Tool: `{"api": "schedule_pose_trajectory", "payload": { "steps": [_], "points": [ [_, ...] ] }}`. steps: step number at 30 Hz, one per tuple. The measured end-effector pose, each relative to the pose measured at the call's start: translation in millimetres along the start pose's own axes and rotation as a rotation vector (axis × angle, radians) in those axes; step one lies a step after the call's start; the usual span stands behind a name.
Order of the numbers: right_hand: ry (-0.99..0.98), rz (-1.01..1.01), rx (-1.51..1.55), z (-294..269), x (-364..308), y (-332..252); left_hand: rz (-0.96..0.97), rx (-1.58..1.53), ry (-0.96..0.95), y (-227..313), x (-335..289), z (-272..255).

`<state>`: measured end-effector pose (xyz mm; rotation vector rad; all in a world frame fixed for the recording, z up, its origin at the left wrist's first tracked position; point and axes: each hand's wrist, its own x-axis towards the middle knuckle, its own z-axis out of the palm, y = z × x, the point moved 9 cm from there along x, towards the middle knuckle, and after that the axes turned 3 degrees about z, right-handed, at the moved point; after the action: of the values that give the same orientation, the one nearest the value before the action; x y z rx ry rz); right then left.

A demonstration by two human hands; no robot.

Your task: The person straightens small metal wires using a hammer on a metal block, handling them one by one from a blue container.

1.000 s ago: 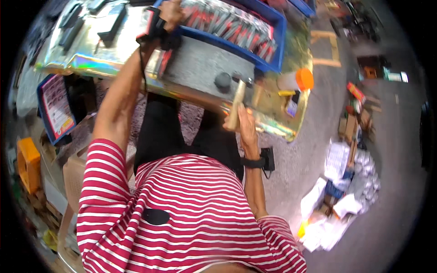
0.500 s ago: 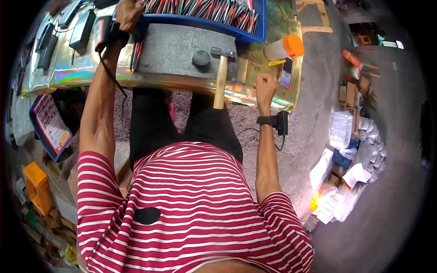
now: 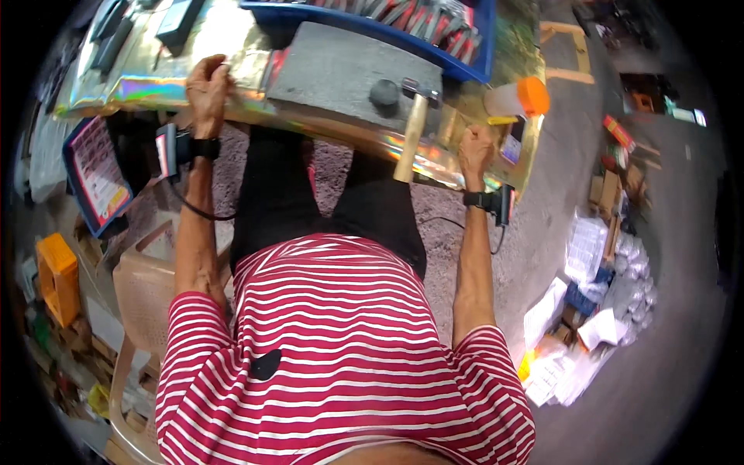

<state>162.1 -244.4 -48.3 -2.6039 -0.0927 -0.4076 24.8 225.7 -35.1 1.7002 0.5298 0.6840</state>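
Note:
My left hand is at the near edge of the foil-covered table, left of the grey slab. Its fingers are curled together; whatever may be in them is hidden and blurred. My right hand rests closed at the table's right front, with nothing visible in it. Beside it lie a phone and a white jar with an orange lid. A hammer lies on the grey slab, its wooden handle jutting past the front edge. Near its head is a round black piece.
At the back, a blue tray holds many red and black slim tools. Dark boxes stand at the table's far left. A plastic chair is behind my left arm. Packages and papers lie on the floor at right.
My left hand has come back from the tray's left end to the table's front edge. My right hand stays near the phone. The whole view has shifted.

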Motion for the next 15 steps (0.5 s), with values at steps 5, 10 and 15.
{"api": "schedule_pose_trajectory", "payload": {
  "steps": [5, 10, 15],
  "points": [
    [-0.016, -0.252, -0.130, 5.7, 1.8, -2.2, 0.107, 0.137, -0.043, -7.7, -1.9, 9.1],
    [-0.240, -0.321, -0.168, 17.6, 17.3, -7.6, 0.107, 0.270, -0.006, -5.4, -1.6, 15.4],
    [-0.366, -0.229, -0.262, 29.2, 28.5, 6.0, 0.068, 0.374, -0.095, -3.4, -0.9, 31.1]
  ]
}}
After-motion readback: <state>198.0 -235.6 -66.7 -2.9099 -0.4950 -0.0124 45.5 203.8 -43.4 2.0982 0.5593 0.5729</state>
